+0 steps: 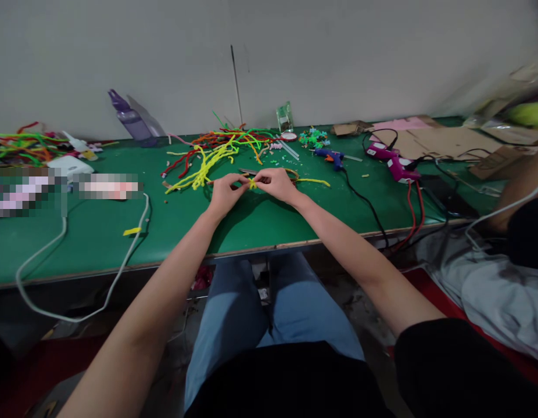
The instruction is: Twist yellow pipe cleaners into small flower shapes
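My left hand [226, 193] and my right hand [275, 183] meet low over the green table, fingers pinched on a short yellow pipe cleaner [253, 183] held between them. Most of that piece is hidden by my fingertips. Scissors [248, 172] lie just behind my hands, partly covered. A yellow pipe cleaner strand [315, 182] stretches out to the right of my right hand. Beyond my left hand is a loose bunch of yellow pipe cleaners [203, 168], mixed with red, orange and green ones [243, 138].
A blue glue gun [331, 157] with a black cord lies right, near small teal pieces [315, 137]. Magenta power blocks [403, 169] and cardboard [452, 142] are farther right, beside another person's arm. Leftward are a purple bottle [136, 123] and a white cable [116, 284] looping over the edge.
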`<state>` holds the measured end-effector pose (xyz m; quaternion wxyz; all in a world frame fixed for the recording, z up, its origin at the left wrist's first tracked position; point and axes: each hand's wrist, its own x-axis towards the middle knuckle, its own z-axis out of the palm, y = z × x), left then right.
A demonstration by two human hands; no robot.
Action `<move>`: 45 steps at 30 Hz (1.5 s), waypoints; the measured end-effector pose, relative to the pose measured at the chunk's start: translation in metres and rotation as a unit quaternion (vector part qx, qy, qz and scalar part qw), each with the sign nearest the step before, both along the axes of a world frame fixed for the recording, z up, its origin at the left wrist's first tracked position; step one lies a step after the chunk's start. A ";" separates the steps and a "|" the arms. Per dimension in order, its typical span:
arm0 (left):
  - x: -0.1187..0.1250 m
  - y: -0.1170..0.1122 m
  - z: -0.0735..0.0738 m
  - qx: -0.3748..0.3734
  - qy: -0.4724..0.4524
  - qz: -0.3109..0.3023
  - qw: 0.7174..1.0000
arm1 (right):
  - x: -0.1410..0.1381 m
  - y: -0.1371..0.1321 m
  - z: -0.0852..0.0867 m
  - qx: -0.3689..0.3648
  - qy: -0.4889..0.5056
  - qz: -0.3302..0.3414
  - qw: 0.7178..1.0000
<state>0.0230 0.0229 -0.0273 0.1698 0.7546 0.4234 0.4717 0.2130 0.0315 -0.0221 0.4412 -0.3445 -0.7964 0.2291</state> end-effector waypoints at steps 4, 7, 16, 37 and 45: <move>0.000 -0.001 -0.001 0.039 0.019 0.004 0.999 | 0.000 -0.001 -0.001 0.040 0.000 0.000 0.999; -0.001 0.000 -0.003 0.063 0.029 0.007 0.998 | -0.002 -0.001 -0.003 0.061 -0.003 -0.009 0.998; 0.000 0.005 -0.006 0.060 0.021 0.011 0.998 | 0.000 0.003 -0.003 0.045 -0.015 0.001 0.999; 0.000 0.002 -0.002 -0.019 -0.018 -0.025 0.999 | 0.005 0.004 -0.001 0.090 -0.079 0.009 0.993; 0.004 -0.002 0.004 -0.078 -0.076 -0.057 0.992 | 0.003 0.001 0.001 0.086 -0.090 -0.020 0.992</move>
